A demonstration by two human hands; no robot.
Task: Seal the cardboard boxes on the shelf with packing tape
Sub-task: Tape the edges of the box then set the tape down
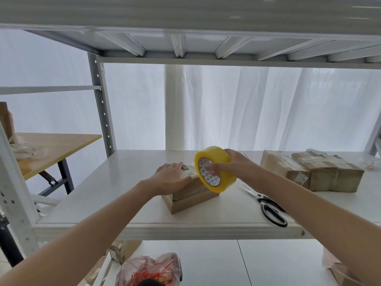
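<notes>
**Tape roll poised over the box**

My left grip point(171, 178) lies flat, fingers straight, on the small cardboard box point(191, 196) mid-shelf point(115, 195). Over the box's right end my right grip point(235, 162) holds the yellow packing tape roll point(218, 154), fingers through its core. Scissors point(268, 205) lie further right, then taped boxes point(329, 176).

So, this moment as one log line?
left hand presses box | right hand holds tape at box | scissors on shelf

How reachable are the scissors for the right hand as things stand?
Probably yes: the scissors lie uncovered on the shelf, nothing between them and the right hand, though it grips the tape roll.
</notes>
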